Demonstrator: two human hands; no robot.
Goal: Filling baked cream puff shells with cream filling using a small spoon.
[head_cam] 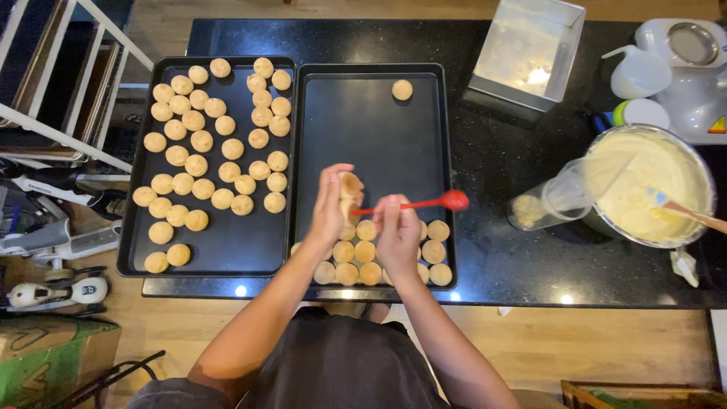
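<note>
Over the near half of the right-hand black metal baking tray (371,121), the left hand (330,206) is closed around a small round golden pastry puff (350,187), lifted clear of the tray with its pale cut side turned toward the other hand. The right hand (397,231) is pinched shut on the handle of a red plastic spoon (435,202), whose bowl points away over the tray's right rim while the handle end sits close to the held puff — whether it touches the puff cannot be told.

By the look of it, the work is well short of halfway. At the near edge of this tray, just under both hands, lies a tight cluster of puffs (363,261) in about two rows, and a single puff (402,89) sits alone at the tray's far end; the wide dark middle between them is bare. Touching this tray on its left is a second black baking tray (227,254), carrying a much larger loose crowd of puffs (212,144) — most of the batch appears to lie there.

To the right of the working tray, on the black stone counter (515,167), stand a clear plastic measuring cup (549,201) tipped on its side and, just beyond it, a steel mixing bowl of pale yellow cream (651,185) with a wooden-handled spatula (681,210) resting in it. Beyond the tray's far right corner sits a square metal cake tin (530,49).
</note>
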